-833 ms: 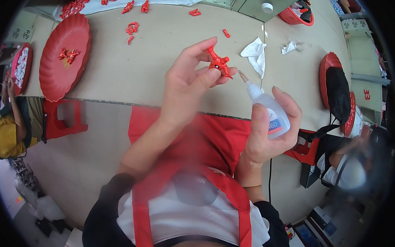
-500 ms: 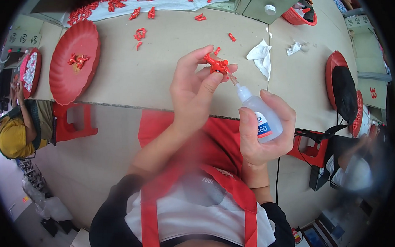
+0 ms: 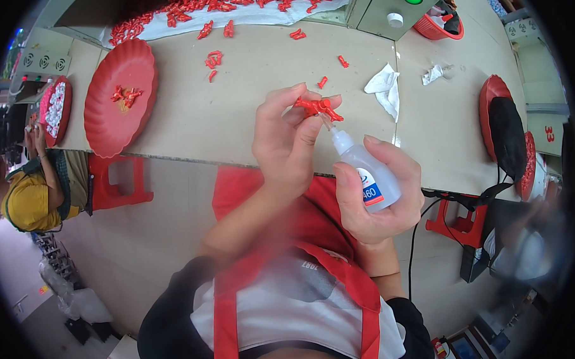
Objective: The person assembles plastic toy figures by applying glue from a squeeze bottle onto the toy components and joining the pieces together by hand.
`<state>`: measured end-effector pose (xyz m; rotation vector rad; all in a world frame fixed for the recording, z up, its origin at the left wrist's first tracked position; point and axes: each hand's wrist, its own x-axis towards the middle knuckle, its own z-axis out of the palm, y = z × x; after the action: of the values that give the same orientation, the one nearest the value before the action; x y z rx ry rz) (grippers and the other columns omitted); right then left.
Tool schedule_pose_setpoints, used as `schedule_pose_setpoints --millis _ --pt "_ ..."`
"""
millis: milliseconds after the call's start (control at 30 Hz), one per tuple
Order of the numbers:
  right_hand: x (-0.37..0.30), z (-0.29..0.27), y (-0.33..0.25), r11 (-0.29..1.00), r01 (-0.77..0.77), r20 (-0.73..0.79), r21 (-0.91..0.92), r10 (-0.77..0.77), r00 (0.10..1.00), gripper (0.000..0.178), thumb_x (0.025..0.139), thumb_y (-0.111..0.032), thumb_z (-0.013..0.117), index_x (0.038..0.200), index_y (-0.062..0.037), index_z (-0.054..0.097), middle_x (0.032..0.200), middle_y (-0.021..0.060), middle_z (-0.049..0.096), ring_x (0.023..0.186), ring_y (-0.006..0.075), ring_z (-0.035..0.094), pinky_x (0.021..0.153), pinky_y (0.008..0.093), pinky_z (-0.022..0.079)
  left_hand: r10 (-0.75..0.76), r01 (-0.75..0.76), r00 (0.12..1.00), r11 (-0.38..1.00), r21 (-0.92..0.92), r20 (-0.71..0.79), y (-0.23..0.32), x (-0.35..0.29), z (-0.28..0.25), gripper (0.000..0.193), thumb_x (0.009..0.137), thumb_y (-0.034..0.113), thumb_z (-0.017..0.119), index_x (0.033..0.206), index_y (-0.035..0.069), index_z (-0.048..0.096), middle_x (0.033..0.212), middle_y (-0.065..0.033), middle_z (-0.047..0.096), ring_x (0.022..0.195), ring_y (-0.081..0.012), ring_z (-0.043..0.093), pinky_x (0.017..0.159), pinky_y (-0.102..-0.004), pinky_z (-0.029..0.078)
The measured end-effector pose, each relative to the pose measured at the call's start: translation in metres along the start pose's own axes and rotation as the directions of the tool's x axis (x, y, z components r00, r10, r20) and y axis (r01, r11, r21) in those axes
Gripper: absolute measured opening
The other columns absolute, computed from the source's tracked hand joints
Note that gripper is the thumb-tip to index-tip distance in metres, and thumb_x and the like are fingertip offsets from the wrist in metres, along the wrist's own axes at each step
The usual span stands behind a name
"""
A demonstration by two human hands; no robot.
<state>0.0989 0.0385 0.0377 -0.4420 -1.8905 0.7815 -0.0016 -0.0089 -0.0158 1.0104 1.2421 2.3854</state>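
Note:
Over the table's near edge, my left hand pinches a small red plastic figure between thumb and fingers. My right hand is wrapped round a translucent squeeze bottle with a white cap and a thin nozzle. The bottle tilts up to the left, its nozzle tip at the underside of the figure; whether they touch I cannot tell. A small loose red piece lies on the table just beyond my left fingertips.
Red pieces lie scattered on the table; many more cover a white cloth at the back. A red scalloped tray stands left, crumpled white tissue right. Beyond are a red basket, a black bag and a co-worker.
The red figure has turned in my left fingers, and the bottle in my right hand has shifted a little left, its nozzle now under the figure. The whole view has shifted slightly.

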Motion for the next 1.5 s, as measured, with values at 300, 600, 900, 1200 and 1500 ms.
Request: schedule_pose_setpoints --millis 300,600,900,1200,1500 --pt "-0.004 -0.014 0.003 0.996 -0.092 -0.017 -0.019 0.092 0.996 0.037 0.072 -0.010 0.066 0.104 0.0058 0.054 0.090 0.0129 0.061 0.066 0.0146 0.058 0.063 0.0226 0.047 -0.385 0.379 0.922 0.918 -0.120 -0.034 0.015 0.005 0.006 0.035 0.083 -0.005 0.050 0.117 -0.004 0.042 0.102 -0.0126 0.052 0.089 -0.0245 0.060 0.076 -0.0335 0.051" --pt "0.012 -0.033 0.032 0.526 -0.671 0.197 0.522 0.691 0.695 0.022 0.073 0.008 0.054 0.094 0.0025 0.052 0.080 0.0096 0.057 0.060 0.0144 0.056 0.054 0.0245 0.045 -0.713 0.794 0.597 0.458 -0.400 0.367 0.004 0.017 -0.029 0.031 0.087 0.008 0.046 0.115 -0.005 0.048 0.102 -0.0127 0.059 0.090 -0.0230 0.062 0.077 -0.0276 0.051" --pt "0.016 -0.021 0.042 0.662 -0.698 0.414 0.274 0.574 0.707 0.021 0.076 0.002 0.060 0.095 0.0072 0.057 0.076 0.0081 0.057 0.062 0.0117 0.054 0.053 0.0236 0.045 -0.777 0.851 0.525 0.473 -0.228 0.347 0.007 0.017 -0.030 0.029 0.084 0.007 0.055 0.109 -0.006 0.053 0.085 -0.0124 0.062 0.073 -0.0132 0.061 0.067 -0.0216 0.051" --pt "0.014 -0.011 0.037 0.835 -0.550 0.292 -0.008 0.528 0.798 0.011 0.070 0.002 0.064 0.081 0.0015 0.063 0.073 0.0025 0.059 0.067 0.0064 0.053 0.060 0.0192 0.042 -0.795 0.840 0.539 0.482 -0.248 0.278 0.005 0.017 -0.028 0.026 0.082 0.006 0.056 0.105 -0.006 0.057 0.085 -0.0126 0.063 0.074 -0.0144 0.062 0.069 -0.0232 0.051" --pt "0.014 -0.011 0.036 0.777 -0.628 0.319 0.041 0.585 0.745 0.007 0.071 0.001 0.065 0.077 0.0014 0.062 0.071 0.0010 0.059 0.064 0.0051 0.052 0.056 0.0189 0.041 -0.777 0.803 0.596 0.570 -0.177 0.204 0.008 0.014 -0.026 0.024 0.080 0.005 0.058 0.102 -0.006 0.058 0.082 -0.0128 0.064 0.071 -0.0154 0.064 0.068 -0.0244 0.053"
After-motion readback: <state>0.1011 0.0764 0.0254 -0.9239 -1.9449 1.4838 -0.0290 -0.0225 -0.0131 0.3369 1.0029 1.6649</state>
